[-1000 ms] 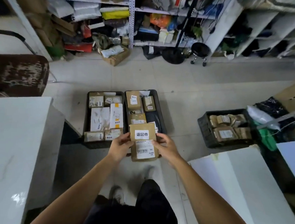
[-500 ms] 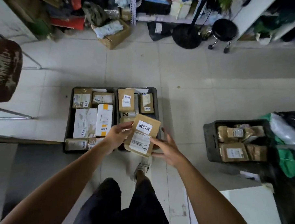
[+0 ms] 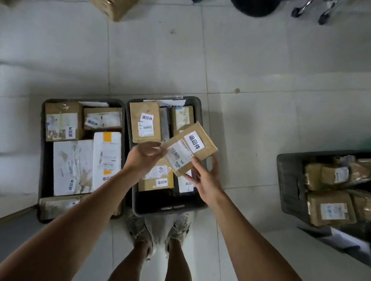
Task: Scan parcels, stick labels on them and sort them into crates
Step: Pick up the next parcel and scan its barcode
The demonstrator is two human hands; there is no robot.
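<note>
Two hands hold my brown parcel [image 3: 190, 148] tilted over the middle crate [image 3: 195, 205], the left hand [image 3: 144, 157] pinching one corner and the right hand [image 3: 204, 175] loosely cupping underneath, so I think it could slip and land crooked.

Held brown parcel [image 3: 189, 148] covers part of the middle crate [image 3: 199, 111]; parcels beneath show only in strips, incl. one w/ a handwritten mark, unclear if "00". Shipping label print on it blurred, unreadable. Left hand [image 3: 144, 157] motion-blurred; fingertips on the parcel edge can't be made out. Left forearm hides near corner of left crate [image 3: 41, 155] & a parcel there. Right crate [image 3: 289, 181] cut off by frame edge, labels too small to read. Cardboard box [image 3: 114, 1], dark round base [image 3: 254, 5] & stool legs [image 3: 313, 8] cropped at top.
</note>
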